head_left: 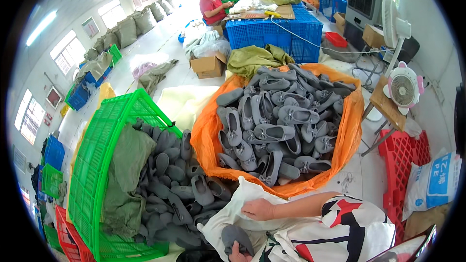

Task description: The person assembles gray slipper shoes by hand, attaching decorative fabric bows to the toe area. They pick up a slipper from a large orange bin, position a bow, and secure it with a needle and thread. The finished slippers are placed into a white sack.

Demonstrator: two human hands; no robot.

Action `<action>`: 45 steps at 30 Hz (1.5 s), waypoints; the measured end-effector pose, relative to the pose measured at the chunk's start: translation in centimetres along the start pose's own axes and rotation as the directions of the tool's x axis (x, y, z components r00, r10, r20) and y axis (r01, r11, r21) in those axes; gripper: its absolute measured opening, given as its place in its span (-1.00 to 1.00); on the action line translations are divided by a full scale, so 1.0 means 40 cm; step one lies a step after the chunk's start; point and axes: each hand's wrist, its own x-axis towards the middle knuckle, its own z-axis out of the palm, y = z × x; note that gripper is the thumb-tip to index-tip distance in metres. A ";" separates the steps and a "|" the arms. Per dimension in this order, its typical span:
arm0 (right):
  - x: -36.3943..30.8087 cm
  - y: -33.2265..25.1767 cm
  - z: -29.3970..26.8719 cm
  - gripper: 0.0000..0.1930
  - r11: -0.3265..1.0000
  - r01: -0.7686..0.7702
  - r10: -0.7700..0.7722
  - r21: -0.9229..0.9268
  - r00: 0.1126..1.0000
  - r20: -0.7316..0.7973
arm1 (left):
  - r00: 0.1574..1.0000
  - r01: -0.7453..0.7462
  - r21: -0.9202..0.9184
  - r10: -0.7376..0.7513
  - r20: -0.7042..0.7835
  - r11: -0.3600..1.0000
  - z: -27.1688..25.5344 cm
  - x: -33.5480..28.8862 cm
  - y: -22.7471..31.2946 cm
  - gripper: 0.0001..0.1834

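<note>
My left hand [237, 253] is closed round a grey shoe [235, 237] at the lower edge, low over my lap. My right hand [258, 209] has its fingers curled in above the white cloth [222, 224] on my lap; anything inside them is hidden. Just beyond lies an orange sack [203, 157], its top rolled wide and heaped with grey slip-on shoes [274, 132], many with small bows. To my left a green plastic crate [93, 174] is tipped on its side, with more plain grey shoes [180, 209] spilling toward me and a drab green cloth [127, 165] inside.
A pink and white fan [402, 91] stands on a wooden stool [388, 109] at right, near a red plastic pallet [392, 165] and a white printed sack [432, 184]. Farther off are a cardboard box [208, 66], blue crates [274, 36] and a seated person [213, 7] in red.
</note>
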 end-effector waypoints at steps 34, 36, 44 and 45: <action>0.004 -0.005 -0.003 -0.92 1.000 0.012 -0.012 -0.025 1.000 0.002 | 0.996 -0.035 0.111 0.043 -0.077 0.993 0.038 -0.048 0.039 -0.66; 0.005 -0.009 -0.007 -0.92 1.000 0.001 -0.001 -0.020 1.000 -0.002 | 0.998 0.008 0.096 -0.002 -0.067 0.995 0.026 -0.043 0.039 -0.67; 0.004 -0.006 -0.005 -0.92 1.000 0.012 -0.012 -0.014 1.000 -0.005 | 0.997 -0.058 0.058 0.061 -0.053 0.997 0.055 -0.075 0.050 -0.72; 0.005 -0.008 -0.005 -0.93 1.000 0.015 -0.015 -0.015 1.000 -0.009 | 0.997 -0.062 0.071 0.065 -0.036 0.996 0.056 -0.077 0.054 -0.73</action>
